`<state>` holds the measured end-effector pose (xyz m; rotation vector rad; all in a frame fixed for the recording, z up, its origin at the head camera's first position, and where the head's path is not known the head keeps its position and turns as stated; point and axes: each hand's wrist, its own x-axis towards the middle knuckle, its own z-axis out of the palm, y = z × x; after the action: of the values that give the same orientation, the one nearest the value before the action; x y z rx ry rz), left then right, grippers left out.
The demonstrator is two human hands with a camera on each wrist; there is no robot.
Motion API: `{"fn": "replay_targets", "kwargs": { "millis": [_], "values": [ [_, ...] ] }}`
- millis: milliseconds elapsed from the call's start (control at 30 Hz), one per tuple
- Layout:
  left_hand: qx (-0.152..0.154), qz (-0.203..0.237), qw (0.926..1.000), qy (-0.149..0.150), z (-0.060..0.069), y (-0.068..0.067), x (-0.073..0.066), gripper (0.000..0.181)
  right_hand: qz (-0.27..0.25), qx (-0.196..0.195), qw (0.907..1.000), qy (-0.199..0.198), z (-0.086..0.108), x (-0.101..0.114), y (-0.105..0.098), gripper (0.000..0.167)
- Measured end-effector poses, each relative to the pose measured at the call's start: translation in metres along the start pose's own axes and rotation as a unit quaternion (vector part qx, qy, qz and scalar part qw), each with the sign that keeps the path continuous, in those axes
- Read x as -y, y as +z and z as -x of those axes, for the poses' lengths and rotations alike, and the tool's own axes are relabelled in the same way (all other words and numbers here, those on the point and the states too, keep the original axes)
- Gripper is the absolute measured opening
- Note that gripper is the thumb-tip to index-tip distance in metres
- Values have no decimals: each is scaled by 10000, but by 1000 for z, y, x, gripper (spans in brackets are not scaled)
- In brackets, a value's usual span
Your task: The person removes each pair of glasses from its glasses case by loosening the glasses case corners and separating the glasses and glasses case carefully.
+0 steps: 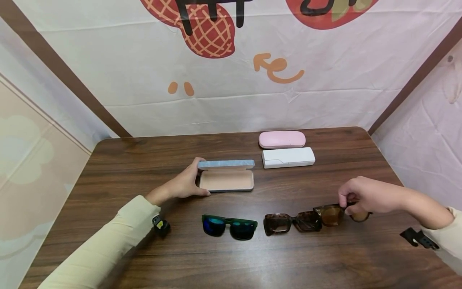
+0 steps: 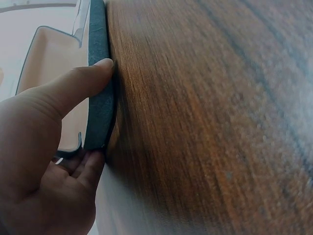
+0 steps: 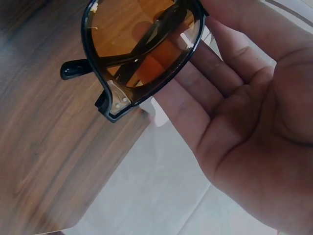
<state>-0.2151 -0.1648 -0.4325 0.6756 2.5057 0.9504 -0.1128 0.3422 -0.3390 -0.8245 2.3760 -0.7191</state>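
At the left end of an open eyeglass case (image 1: 226,181), blue outside and beige inside, my left hand (image 1: 185,181) grips it. In the left wrist view the thumb lies over the front edge of the case (image 2: 99,115), with the fingertips at its end. My right hand (image 1: 369,195) pinches amber-lensed sunglasses (image 1: 331,216) near the bridge. Their folded temples show behind an orange lens (image 3: 115,36) in the right wrist view. I cannot tell whether they touch the table. Their left end overlaps tortoiseshell sunglasses (image 1: 277,223) in the head view.
Green-framed sunglasses (image 1: 242,230) with dark blue lenses lie in front of the open case. A white case (image 1: 288,157) and a pink case (image 1: 282,139), both closed, stand at the back of the wooden table (image 1: 162,257). A printed cloth (image 1: 231,100) hangs behind it.
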Motion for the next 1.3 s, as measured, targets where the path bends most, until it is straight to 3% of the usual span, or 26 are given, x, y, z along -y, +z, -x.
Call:
{"fn": "replay_targets", "kwargs": {
  "millis": [600, 1133, 1300],
  "values": [
    [-9, -32, 10000, -23, 1, 0, 0, 96, -275, -7, 9996, -38, 14, -36, 13, 23],
    [-33, -29, 10000, 51, 1, 0, -1, 94, -331, -204, 9988, -302, 21, -55, 26, 25],
    [-36, 0, 10000, 61, 1, 0, -1, 94, -248, -295, 9991, -167, 21, -56, 29, 25]
  ]
}}
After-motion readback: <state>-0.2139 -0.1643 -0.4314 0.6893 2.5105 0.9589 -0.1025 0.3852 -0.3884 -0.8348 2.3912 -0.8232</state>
